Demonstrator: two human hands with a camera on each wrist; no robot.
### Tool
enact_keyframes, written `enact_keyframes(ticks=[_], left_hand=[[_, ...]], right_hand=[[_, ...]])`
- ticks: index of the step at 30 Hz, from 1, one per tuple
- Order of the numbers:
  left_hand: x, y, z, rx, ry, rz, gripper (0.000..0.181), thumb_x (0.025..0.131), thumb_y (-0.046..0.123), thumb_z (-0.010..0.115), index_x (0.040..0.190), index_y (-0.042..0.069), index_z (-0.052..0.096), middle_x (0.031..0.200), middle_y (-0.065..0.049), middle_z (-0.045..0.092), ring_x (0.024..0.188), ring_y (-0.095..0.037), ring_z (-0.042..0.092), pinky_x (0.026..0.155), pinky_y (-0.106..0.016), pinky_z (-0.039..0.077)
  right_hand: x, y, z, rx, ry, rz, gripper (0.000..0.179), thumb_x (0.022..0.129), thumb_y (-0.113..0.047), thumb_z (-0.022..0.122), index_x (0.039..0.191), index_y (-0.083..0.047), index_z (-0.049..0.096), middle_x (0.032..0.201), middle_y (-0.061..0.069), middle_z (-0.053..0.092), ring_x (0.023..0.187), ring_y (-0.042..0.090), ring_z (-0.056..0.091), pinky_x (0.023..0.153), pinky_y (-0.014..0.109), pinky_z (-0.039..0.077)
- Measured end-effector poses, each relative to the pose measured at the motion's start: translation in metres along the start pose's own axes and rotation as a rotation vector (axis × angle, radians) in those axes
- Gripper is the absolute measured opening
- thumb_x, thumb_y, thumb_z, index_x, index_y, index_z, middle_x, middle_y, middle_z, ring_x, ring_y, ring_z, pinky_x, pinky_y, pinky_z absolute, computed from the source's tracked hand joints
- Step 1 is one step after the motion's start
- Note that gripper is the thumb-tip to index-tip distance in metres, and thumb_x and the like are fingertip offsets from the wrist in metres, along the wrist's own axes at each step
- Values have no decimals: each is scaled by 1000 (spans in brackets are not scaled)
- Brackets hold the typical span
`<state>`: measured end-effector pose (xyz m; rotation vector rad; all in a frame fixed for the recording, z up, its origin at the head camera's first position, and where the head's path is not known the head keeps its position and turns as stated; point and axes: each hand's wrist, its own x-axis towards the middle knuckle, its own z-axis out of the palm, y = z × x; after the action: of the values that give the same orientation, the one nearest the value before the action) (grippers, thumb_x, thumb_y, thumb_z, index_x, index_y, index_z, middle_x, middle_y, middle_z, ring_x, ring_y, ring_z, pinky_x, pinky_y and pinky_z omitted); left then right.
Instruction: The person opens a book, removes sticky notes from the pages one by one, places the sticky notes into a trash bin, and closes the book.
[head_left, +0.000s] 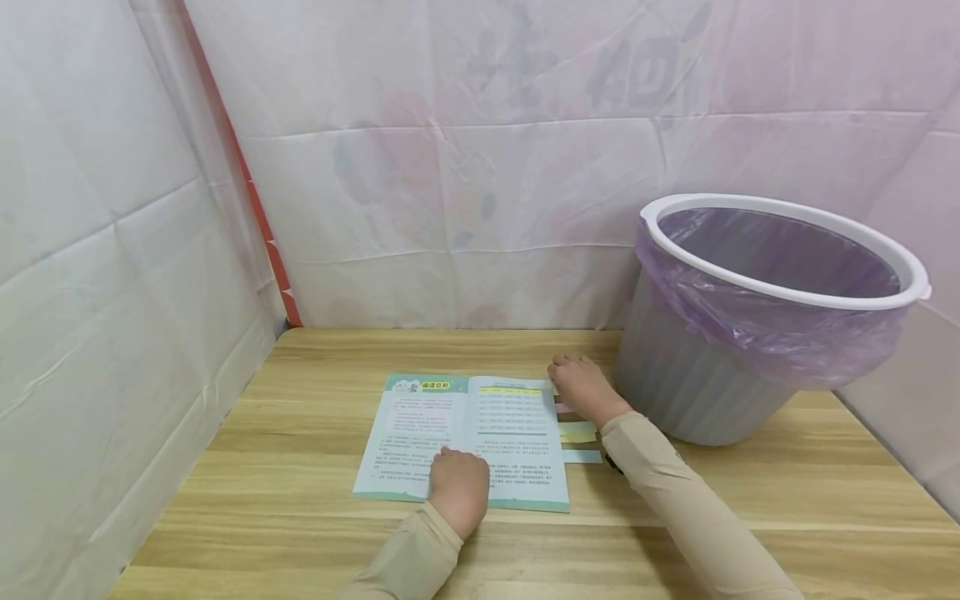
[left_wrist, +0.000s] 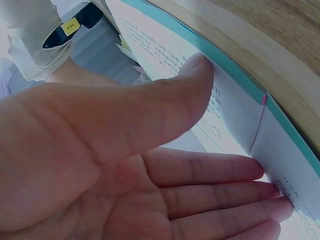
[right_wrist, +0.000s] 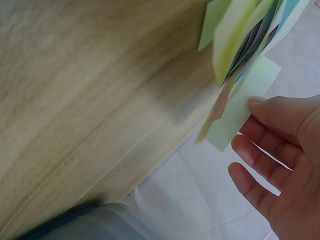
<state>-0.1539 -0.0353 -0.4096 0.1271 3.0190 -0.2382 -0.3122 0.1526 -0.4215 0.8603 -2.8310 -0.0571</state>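
Note:
An open booklet (head_left: pixel 513 458) with printed pages and green borders lies on the wooden table. My left hand (head_left: pixel 459 487) rests on its lower middle; in the left wrist view, the straight fingertips of this hand (left_wrist: pixel 200 190) touch the page by the fold. At the upper right edge is my right hand (head_left: pixel 585 387). In the right wrist view, this hand (right_wrist: pixel 285 150) pinches a pale green sticky tab (right_wrist: pixel 250 100) between thumb and forefinger, the other fingers loosely bent. The head view hides that tab behind the hand. Below it, a yellow-green tab (head_left: pixel 577 432) and a light blue tab (head_left: pixel 582 457) stick out.
A grey waste bin (head_left: pixel 682 367) with a white rim and a purple liner bag (head_left: pixel 780 337) stands on the table's right side, close beside my right hand. White printed cloth (head_left: pixel 450 167) hangs behind the table (head_left: pixel 300 417) and along the left.

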Motion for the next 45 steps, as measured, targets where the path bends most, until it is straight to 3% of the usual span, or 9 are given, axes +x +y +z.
enact_keyframes(ticks=[11,16,19,26,31,36,38,41,45], left_hand=[[1,1,0,-22,-15,-4,23,84,11,69,104,-1,72,111,-24,67,108,-32,64,93,-36,51],[2,0,0,-27,-9,-10,23,86,10,67,104,-2,72,111,-25,67,107,-32,65,93,-37,52],[1,0,0,-31,-7,-15,23,86,10,67,104,-2,72,111,-24,67,108,-33,64,93,-38,51],[0,-1,0,-14,2,-16,22,86,10,66,103,-2,72,110,-24,67,106,-32,65,91,-37,52],[0,-2,1,-19,-10,-18,22,87,10,66,105,-2,71,111,-23,67,108,-32,64,94,-37,51],[-1,-3,0,-19,-12,-15,24,86,10,67,106,-2,71,111,-23,67,109,-33,64,95,-38,50],[-2,-4,0,-17,-9,-12,24,86,11,68,106,-1,71,110,-23,67,109,-33,64,94,-38,51],[-2,-4,0,-19,-6,-7,24,85,11,69,106,-1,71,110,-23,68,109,-33,64,94,-38,51],[-3,-4,-1,-18,-6,-3,24,85,11,69,105,-1,72,109,-23,68,108,-33,64,94,-38,51]], right_hand=[[-4,5,-10,8,56,5,5,85,3,67,85,-2,67,82,5,59,82,25,58,84,49,51],[-9,7,-23,29,164,-40,8,84,4,68,81,-3,67,78,4,55,74,22,55,72,40,51],[-12,5,-35,31,236,-74,10,83,5,69,79,-4,67,75,3,52,69,19,51,61,33,44],[-19,0,-67,12,348,-126,7,82,3,71,81,-3,67,80,6,56,77,24,54,67,37,46],[-32,-4,-108,33,535,-227,9,80,5,69,85,-2,66,82,8,57,77,27,54,62,37,43],[-47,-1,-161,9,827,-319,9,81,6,65,89,2,66,79,12,60,71,33,55,57,41,42],[-54,3,-179,1,954,-291,7,83,4,64,89,3,67,77,15,62,68,37,55,56,45,41],[-63,14,-200,16,1102,-168,6,86,2,63,89,2,69,76,17,63,68,41,54,57,50,38],[-76,35,-217,25,1155,45,11,91,-3,59,90,3,69,79,21,64,75,45,54,66,54,38]])
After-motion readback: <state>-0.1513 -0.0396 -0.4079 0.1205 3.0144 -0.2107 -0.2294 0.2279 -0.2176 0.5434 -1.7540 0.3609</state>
